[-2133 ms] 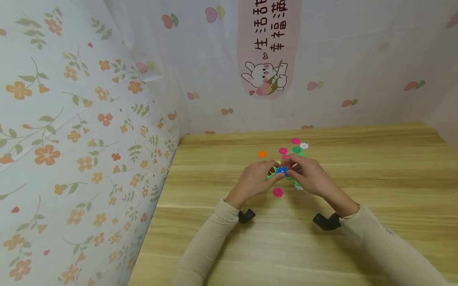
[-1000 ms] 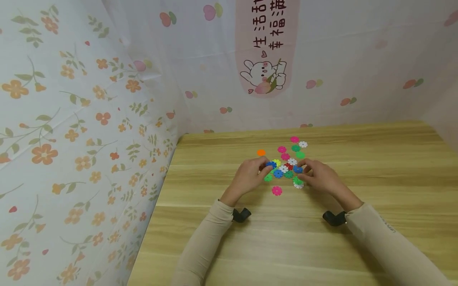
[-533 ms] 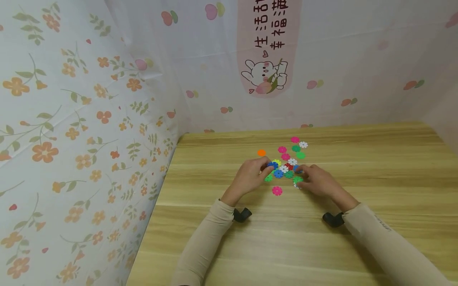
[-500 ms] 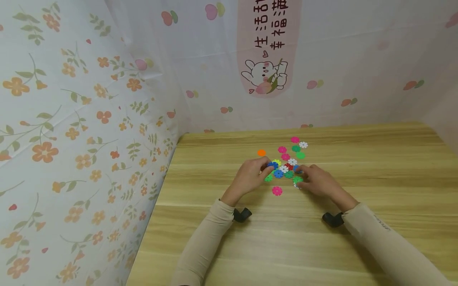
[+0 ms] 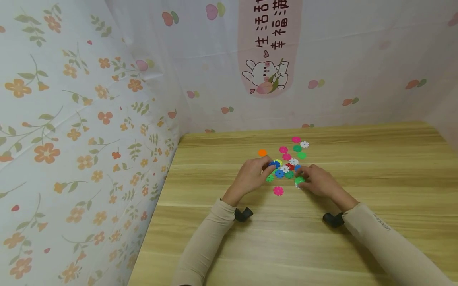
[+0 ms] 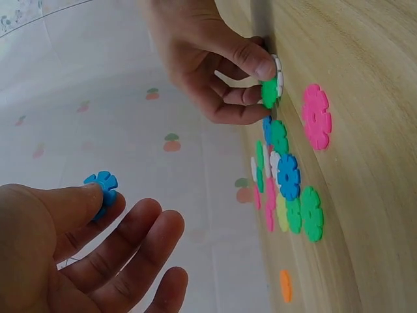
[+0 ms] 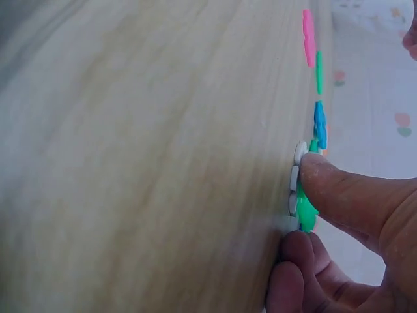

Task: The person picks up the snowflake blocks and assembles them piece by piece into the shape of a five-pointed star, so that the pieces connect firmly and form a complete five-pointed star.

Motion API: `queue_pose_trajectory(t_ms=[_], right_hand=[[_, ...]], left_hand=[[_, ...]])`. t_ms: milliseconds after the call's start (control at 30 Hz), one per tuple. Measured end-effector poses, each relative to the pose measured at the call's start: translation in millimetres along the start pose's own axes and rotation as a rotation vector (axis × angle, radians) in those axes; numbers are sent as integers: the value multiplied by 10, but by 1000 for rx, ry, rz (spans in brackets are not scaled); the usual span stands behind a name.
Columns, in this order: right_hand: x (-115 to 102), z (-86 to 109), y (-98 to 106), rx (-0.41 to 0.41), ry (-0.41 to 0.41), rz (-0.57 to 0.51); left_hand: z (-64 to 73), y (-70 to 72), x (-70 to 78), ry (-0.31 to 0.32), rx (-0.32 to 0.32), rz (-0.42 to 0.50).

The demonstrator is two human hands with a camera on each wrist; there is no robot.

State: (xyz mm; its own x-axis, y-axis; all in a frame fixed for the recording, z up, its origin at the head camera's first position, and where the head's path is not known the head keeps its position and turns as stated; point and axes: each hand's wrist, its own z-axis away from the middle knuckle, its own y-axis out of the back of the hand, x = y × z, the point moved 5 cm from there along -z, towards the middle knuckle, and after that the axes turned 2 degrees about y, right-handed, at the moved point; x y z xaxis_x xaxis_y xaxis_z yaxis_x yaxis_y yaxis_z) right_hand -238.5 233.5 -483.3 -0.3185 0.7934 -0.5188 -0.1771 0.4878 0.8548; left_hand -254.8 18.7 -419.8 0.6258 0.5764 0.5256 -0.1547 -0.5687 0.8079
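Between thumb and index finger my left hand [image 5: 250, 174] pinches a blue notched plastic snowflake disc [image 6: 103, 189], held up above the table, the other fingers spread loosely. My right hand [image 5: 318, 180] is low at the right side of the scattered discs. Its thumb lies on a green snowflake disc [image 7: 306, 212], with fingertips at the opposite edge. Under that green disc a white snowflake disc [image 7: 294, 186] overlaps it. Just beyond the right fingers lies another blue disc [image 5: 297, 168], partly hidden by them.
Between the hands lie several discs, among them a blue one [image 5: 279, 173], a white one [image 5: 284, 169] and a dark green one [image 5: 289, 174]. A pink disc [image 5: 278, 191] is nearer me, an orange disc [image 5: 262, 152] farther back. Patterned cloth [image 5: 200, 71] hangs behind the wooden table [image 5: 279, 246].
The hands have parted from their meeting over the discs. My right hand has set a blue disc down and shifted slightly nearer to the green disc. The left still holds its blue disc.
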Motion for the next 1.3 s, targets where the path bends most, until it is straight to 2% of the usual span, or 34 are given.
queue_pose_trajectory(t_ms=[400, 733, 1300], right_hand=[[-4, 35, 24, 26, 20, -1], [0, 90, 102, 48, -26, -74], [-429, 110, 441, 275, 73, -236]], left_hand=[[-13, -3, 53, -10, 0, -1], [-3, -9, 64, -28, 14, 0], [-6, -6, 158, -60, 14, 5]])
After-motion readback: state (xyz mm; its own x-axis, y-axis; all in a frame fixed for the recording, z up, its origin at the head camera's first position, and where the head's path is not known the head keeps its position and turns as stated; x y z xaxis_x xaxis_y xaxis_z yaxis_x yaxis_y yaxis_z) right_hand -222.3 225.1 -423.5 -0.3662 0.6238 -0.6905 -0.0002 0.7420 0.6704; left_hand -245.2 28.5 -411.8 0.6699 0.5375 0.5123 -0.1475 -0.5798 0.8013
